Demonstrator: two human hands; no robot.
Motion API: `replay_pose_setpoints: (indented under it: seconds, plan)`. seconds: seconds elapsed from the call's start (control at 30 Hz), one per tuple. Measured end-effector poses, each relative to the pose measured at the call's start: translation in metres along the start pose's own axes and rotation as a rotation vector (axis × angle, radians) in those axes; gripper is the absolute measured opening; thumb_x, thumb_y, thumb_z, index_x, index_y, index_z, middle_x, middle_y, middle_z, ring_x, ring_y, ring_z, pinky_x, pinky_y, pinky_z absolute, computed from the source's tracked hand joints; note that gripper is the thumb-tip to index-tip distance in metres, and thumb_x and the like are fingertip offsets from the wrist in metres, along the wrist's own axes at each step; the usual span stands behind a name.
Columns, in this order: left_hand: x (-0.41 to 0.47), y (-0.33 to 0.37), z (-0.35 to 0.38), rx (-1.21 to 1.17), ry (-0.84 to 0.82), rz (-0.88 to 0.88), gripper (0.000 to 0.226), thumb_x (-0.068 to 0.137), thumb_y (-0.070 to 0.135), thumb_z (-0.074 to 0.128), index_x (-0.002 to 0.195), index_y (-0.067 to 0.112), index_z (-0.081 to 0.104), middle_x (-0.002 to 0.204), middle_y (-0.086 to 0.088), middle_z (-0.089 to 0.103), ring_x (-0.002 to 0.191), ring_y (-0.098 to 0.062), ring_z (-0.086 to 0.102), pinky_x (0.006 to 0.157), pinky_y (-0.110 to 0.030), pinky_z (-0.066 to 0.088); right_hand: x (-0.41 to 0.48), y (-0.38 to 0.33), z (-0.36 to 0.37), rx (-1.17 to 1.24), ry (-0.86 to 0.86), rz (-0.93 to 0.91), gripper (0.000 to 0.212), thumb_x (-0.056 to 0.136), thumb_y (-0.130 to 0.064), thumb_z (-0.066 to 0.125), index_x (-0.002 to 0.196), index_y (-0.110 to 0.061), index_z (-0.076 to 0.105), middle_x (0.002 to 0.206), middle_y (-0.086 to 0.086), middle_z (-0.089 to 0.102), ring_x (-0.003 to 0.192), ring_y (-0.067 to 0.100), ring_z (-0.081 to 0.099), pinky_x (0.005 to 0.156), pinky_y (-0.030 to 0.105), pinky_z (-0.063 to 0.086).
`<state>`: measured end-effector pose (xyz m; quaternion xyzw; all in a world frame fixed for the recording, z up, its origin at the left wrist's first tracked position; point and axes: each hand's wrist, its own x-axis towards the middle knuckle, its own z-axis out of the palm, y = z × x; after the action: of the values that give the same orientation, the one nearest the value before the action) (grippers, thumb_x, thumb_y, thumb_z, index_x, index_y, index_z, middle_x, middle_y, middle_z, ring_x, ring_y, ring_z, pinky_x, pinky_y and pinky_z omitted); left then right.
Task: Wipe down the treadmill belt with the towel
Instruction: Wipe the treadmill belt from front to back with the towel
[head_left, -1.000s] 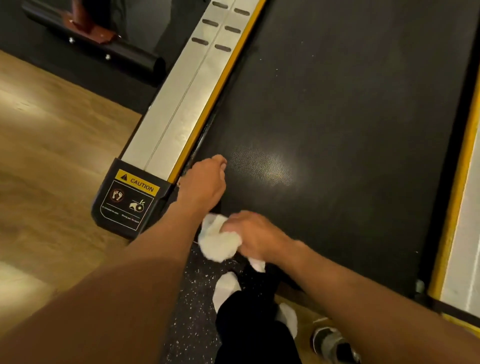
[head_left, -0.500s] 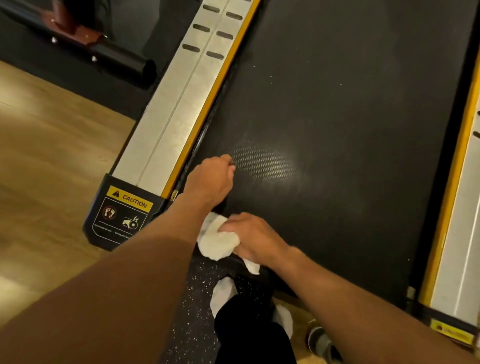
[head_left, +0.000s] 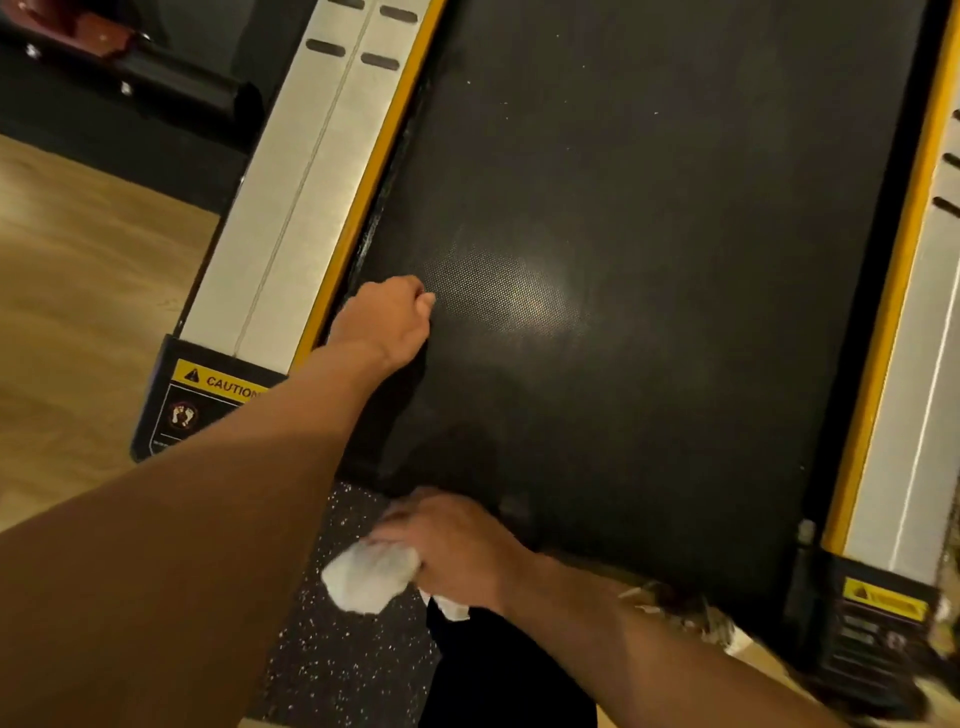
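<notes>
- The left hand (head_left: 384, 317) rests on the treadmill belt (head_left: 649, 260), beside the yellow edge strip (head_left: 365, 208). Its fingers are curled under, with nothing visible in them.
- The right hand (head_left: 457, 545) has its fingers clamped round the bunched white towel (head_left: 366, 579).
- The towel is just off the belt's near end, above the speckled floor mat (head_left: 332, 649).

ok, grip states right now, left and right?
Left grip: closed, fingers curled, nothing visible in it, resting on the treadmill belt.
Right grip: closed on the white towel, at the belt's near end.
</notes>
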<state>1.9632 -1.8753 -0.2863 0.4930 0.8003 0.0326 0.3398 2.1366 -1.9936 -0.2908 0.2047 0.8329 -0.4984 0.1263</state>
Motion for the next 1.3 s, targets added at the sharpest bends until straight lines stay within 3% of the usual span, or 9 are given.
replay_pose_setpoints:
  seconds: [0.13, 0.23, 0.3, 0.43, 0.53, 0.73, 0.9, 1.13, 1.3]
  plan:
    - [-0.015, 0.015, 0.012, 0.085, 0.002, 0.070, 0.032, 0.099, 0.035, 0.042, 0.121, 0.019, 0.059, 0.118, -0.017, 0.064, 0.109, -0.040, 0.059, 0.092, -0.046, 0.049, -0.026, 0.076, -0.066, -0.074, 0.787, 0.310, 0.041, 0.065, -0.005, 0.070, 0.105, -0.011, 0.071, 0.107, 0.006, 0.070, 0.094, 0.030, 0.064, 0.086, 0.018, 0.037]
    - [-0.030, 0.028, 0.024, 0.116, -0.006, 0.136, 0.030, 0.099, 0.029, 0.044, 0.120, 0.015, 0.060, 0.118, -0.016, 0.063, 0.108, -0.038, 0.058, 0.089, -0.044, 0.046, -0.057, 0.124, -0.109, -0.125, 0.981, 0.697, 0.046, 0.070, 0.004, 0.064, 0.112, -0.014, 0.069, 0.117, 0.006, 0.066, 0.105, 0.029, 0.060, 0.088, 0.020, 0.037]
    - [-0.041, 0.038, 0.035, 0.129, -0.044, 0.177, 0.029, 0.099, 0.026, 0.045, 0.120, 0.013, 0.060, 0.118, -0.016, 0.062, 0.108, -0.036, 0.058, 0.089, -0.044, 0.045, -0.069, 0.116, -0.088, -0.108, 0.850, 0.734, 0.047, 0.071, 0.005, 0.061, 0.114, -0.013, 0.068, 0.117, 0.009, 0.064, 0.106, 0.032, 0.058, 0.090, 0.029, 0.041]
    - [-0.055, 0.061, 0.058, 0.167, -0.133, 0.239, 0.029, 0.098, 0.025, 0.047, 0.122, 0.014, 0.058, 0.123, -0.013, 0.059, 0.110, -0.035, 0.057, 0.092, -0.046, 0.048, -0.101, 0.060, -0.012, -0.006, 0.199, 0.240, 0.032, 0.077, -0.011, 0.068, 0.108, -0.018, 0.070, 0.111, 0.005, 0.068, 0.102, 0.026, 0.060, 0.092, 0.037, 0.047]
    - [-0.066, 0.079, 0.076, 0.218, -0.180, 0.291, 0.031, 0.098, 0.025, 0.046, 0.125, 0.013, 0.055, 0.128, -0.012, 0.055, 0.114, -0.035, 0.055, 0.094, -0.048, 0.047, -0.129, 0.085, -0.028, -0.039, 0.469, 0.280, 0.031, 0.078, -0.013, 0.069, 0.107, -0.022, 0.070, 0.106, 0.000, 0.069, 0.098, 0.024, 0.062, 0.086, 0.033, 0.046]
    - [-0.081, 0.105, 0.107, 0.371, -0.235, 0.293, 0.041, 0.099, 0.027, 0.045, 0.138, 0.012, 0.045, 0.147, -0.015, 0.036, 0.135, -0.036, 0.037, 0.105, -0.053, 0.040, -0.207, 0.186, -0.127, -0.226, 0.905, 1.057, 0.041, 0.088, -0.011, 0.061, 0.129, -0.010, 0.054, 0.125, 0.018, 0.056, 0.113, 0.037, 0.053, 0.092, 0.041, 0.044]
    - [-0.102, 0.160, 0.141, 0.363, -0.217, 0.420, 0.035, 0.096, 0.025, 0.049, 0.128, 0.010, 0.051, 0.136, -0.015, 0.044, 0.122, -0.036, 0.047, 0.097, -0.049, 0.043, -0.250, 0.136, -0.041, -0.175, 0.534, 0.987, 0.049, 0.086, -0.030, 0.064, 0.131, -0.017, 0.054, 0.127, 0.009, 0.057, 0.112, 0.028, 0.056, 0.090, 0.038, 0.047]
    - [-0.107, 0.222, 0.173, 0.431, -0.249, 0.546, 0.039, 0.096, 0.025, 0.048, 0.134, 0.014, 0.047, 0.141, -0.012, 0.041, 0.127, -0.034, 0.044, 0.100, -0.046, 0.040, -0.248, 0.193, -0.139, -0.185, 0.873, 1.030, 0.045, 0.089, -0.027, 0.063, 0.131, -0.015, 0.051, 0.122, 0.011, 0.057, 0.109, 0.030, 0.057, 0.086, 0.035, 0.046]
    - [-0.098, 0.211, 0.179, 0.541, -0.332, 0.500, 0.044, 0.096, 0.024, 0.049, 0.138, 0.013, 0.044, 0.149, -0.015, 0.032, 0.137, -0.035, 0.033, 0.106, -0.049, 0.036, -0.270, 0.151, -0.065, -0.146, 0.209, 1.162, 0.055, 0.085, -0.040, 0.066, 0.131, -0.017, 0.046, 0.121, 0.010, 0.055, 0.105, 0.027, 0.056, 0.077, 0.035, 0.043]
